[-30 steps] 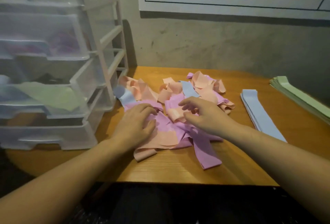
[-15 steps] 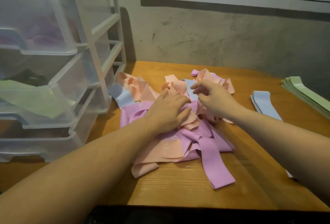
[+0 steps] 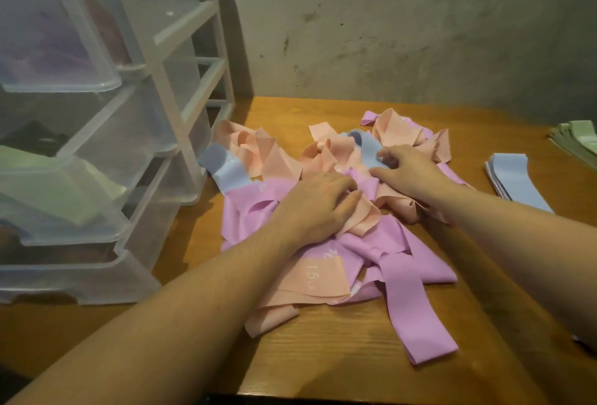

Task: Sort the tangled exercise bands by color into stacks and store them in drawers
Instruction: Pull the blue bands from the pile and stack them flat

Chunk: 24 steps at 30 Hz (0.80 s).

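Tangled pile of bands (image 3: 371, 252) occupies the centre of the wooden table (image 3: 339, 356): pink and peach loops interlaced, with two blue pieces among them.

Left hand (image 3: 318, 207) lies palm down on the pile at centre frame, fingers extended and pressing the pink and peach material flat; it grips nothing.

Right hand (image 3: 408, 173), just right of the left and slightly higher in frame, pinches the near end of a blue band (image 3: 368, 149) between thumb and forefinger.

Governing relation: this blue band runs from the right fingertips up and to the left, its far end curling toward the top of the pile. The right hand is on it; the left is just below, holding the heap down. A second blue band (image 3: 223, 168) lies at the pile's left edge (nearer the left hand).

Blue stack (image 3: 517, 178) sits at right of frame, well apart from the pile; green stack (image 3: 578, 142) at the far right edge. Drawer unit (image 3: 97, 146) stands at left, drawers pulled out, one holding green bands (image 3: 48, 185).

Judgement: a pull toward the right would likely free the band toward its stack.
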Tool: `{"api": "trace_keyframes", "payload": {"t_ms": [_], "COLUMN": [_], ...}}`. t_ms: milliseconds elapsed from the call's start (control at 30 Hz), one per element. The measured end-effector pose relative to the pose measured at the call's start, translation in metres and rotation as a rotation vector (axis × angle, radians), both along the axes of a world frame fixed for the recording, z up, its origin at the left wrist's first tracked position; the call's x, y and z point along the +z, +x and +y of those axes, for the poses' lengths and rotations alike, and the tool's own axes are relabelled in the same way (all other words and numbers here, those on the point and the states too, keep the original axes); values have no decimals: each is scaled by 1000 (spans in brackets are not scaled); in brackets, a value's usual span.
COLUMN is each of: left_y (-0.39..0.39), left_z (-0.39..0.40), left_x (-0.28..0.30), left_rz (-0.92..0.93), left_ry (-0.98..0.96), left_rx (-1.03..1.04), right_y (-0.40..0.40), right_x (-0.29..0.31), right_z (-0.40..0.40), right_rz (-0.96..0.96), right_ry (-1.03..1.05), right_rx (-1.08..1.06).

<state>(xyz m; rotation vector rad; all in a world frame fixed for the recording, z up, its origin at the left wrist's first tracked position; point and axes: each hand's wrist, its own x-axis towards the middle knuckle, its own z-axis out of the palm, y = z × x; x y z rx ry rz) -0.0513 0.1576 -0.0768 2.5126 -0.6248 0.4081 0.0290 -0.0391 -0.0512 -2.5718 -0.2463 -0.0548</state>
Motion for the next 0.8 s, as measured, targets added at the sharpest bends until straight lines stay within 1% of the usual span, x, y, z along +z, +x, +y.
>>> {"api": "trace_keyframes", "payload": {"t_ms": [167,267,433,567,633,733,800], "left_y": [-1,-1,-1,0,-1,-4,-5], "left_z": [1,0,0,0,0,1,2], "left_x": [0,0,-1,-2,-3,-4,-3], "left_rz": [-5,5,-51,-123,-145,-127,-118], "left_ry": [-45,-24,-6,-10,-33,-76,-68], "left_rx": [23,40,30,4,-15,-27,-22], "right_y": [-4,-9,-17,-31,-41,-56,-67], "right_x": [-6,-5,3,14,21,32,37], "right_z": [2,-1,-5,-9,-15,-27,-34], "right_rz": [-48,-37,-37,-191,-260,-247,-203], "right_ry": [119,247,362,251,182,67,55], "right_rx": [-26,-53,-64,14,98,266,317]}}
